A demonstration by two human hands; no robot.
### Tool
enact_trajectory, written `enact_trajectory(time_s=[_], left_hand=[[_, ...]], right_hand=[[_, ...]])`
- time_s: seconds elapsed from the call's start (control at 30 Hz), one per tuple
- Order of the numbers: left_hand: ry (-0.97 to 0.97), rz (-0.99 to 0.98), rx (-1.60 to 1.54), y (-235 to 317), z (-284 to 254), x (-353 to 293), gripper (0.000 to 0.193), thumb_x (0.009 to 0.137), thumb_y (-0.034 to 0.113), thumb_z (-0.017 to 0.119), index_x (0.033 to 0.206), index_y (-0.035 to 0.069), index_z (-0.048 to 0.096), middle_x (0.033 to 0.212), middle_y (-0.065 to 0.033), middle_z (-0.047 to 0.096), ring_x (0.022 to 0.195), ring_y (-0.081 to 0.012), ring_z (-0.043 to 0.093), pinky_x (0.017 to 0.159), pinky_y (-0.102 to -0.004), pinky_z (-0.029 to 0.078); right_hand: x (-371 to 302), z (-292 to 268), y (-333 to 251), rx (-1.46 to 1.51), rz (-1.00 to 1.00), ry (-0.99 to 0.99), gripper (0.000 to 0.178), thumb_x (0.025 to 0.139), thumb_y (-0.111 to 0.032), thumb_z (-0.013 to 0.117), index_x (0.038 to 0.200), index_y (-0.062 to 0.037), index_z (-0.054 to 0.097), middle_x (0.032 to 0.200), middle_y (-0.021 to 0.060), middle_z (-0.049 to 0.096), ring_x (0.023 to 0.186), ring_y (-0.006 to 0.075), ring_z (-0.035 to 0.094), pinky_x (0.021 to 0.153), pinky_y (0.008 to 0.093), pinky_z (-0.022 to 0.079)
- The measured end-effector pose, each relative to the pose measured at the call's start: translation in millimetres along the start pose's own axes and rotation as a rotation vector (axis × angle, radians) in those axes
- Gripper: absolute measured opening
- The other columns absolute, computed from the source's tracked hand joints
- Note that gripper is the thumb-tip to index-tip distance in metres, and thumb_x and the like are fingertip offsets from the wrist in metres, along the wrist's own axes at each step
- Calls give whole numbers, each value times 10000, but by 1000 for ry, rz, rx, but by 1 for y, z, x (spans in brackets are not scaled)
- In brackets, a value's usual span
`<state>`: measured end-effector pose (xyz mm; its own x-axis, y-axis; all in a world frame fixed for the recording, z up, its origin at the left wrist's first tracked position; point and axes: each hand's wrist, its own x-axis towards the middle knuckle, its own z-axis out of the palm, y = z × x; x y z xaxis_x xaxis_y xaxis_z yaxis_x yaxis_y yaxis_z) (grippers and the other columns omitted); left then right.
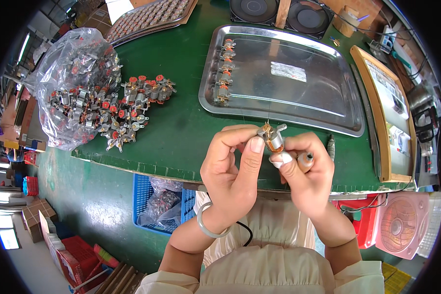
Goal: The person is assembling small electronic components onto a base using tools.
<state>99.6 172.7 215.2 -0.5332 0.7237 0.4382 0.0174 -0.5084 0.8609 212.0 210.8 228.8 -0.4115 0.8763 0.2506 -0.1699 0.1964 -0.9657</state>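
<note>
My left hand [234, 166] pinches a small motor armature [274, 139] between thumb and fingers, above the front part of the green table. The armature has grey metal lobes and copper windings, and its thin shaft points up and away. My right hand [306, 171] is closed just beside it, its white-wrapped thumb [281, 159] against the lower end of the armature. In the curled fingers of that hand sits a pale cylindrical tool [306, 159] with a dark tip; most of it is hidden. Beyond both hands, a metal tray [308, 105] holds a column of armatures [224, 73] along its left side.
Left on the table [176, 127], a clear plastic bag [56, 105] spills a heap of red-topped armatures [132, 110]. Further back lies another filled tray [147, 22], near two black round fans [306, 19]. A wood-framed board [392, 112] stands right; a blue crate [142, 201] sits below the edge.
</note>
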Motion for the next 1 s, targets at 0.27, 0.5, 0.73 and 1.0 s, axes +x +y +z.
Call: enact_trajectory(time_s=[0.27,0.5,0.73,1.0], left_hand=[[-71,-40,-179,1,0,0,115,857,18,501,956,-41,496,925,-103,551,798,-108,511,738,-228,411],[-59,-270,-277,8,-17,11,139,862,45,496,961,-51,487,970,-116,540,908,-180,558,773,-313,515],[-115,-497,-543,0,-28,18,112,835,57,548,930,-2,541,1088,-132,496,1012,-227,530,858,-324,455],[-163,-434,-388,-7,-24,15,110,858,107,517,916,14,506,1197,-224,447,1056,-296,511,886,-365,441]], right_hand=[[4,-14,-6,675,457,-257,149,853,-147,553,912,-16,515,617,-13,468,431,43,385,400,208,360],[10,-37,-20,-821,-137,-105,363,689,-101,688,984,-4,499,672,83,471,518,187,523,462,284,426],[12,-51,-16,-1275,-167,-360,227,687,-66,645,832,-25,475,716,119,532,584,302,555,489,368,438],[14,-41,-9,-1107,-243,-297,272,698,-193,678,751,-39,460,620,90,560,537,264,567,452,345,430]])
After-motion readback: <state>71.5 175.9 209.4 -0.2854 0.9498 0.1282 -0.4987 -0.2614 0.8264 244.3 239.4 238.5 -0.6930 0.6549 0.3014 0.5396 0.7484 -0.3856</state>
